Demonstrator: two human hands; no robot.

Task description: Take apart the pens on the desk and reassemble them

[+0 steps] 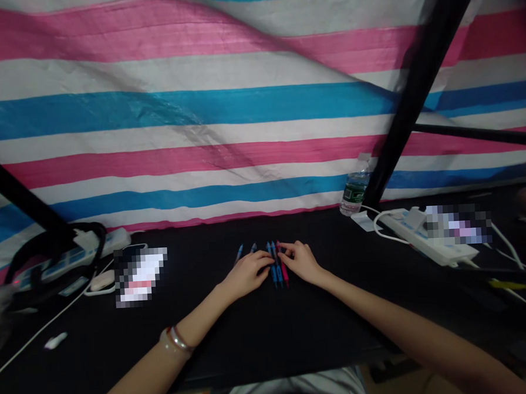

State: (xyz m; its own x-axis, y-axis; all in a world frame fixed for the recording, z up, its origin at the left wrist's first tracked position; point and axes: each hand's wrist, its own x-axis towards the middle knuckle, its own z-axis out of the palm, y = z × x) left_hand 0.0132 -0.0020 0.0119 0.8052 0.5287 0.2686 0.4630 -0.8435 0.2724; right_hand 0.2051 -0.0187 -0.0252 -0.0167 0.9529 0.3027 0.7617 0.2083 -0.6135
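Shirt front [291, 391], pale, at the lower frame edge, just behind the near edge of the black cloth-covered bench [322, 326]. Left hand [247, 274]: fingers curled and lowered over the pens at mid-bench, bracelet [179, 339] at the wrist; whether they pinch anything cannot be told. Right hand [300, 261]: fingertips drawn together at the far end of a red pen [284, 271] and touching it; firmness of hold cannot be told. Hands close together, not touching.

Two blue pens [274, 267] lie directly between the hands, beside the red pen. Two further blue pens [239, 253] project beyond the left hand, their lower parts hidden. All lie flat, long axes running from near bench edge to far bench edge, slightly fanned; writing ends not distinguishable.

Handling, judged: light, stiff, smooth barrels, likely to roll; best held mid-barrel.

Also present: water bottle [355, 186] at far bench edge, white power strip [424, 235] toward right bench edge, striped tarpaulin [196, 109] behind
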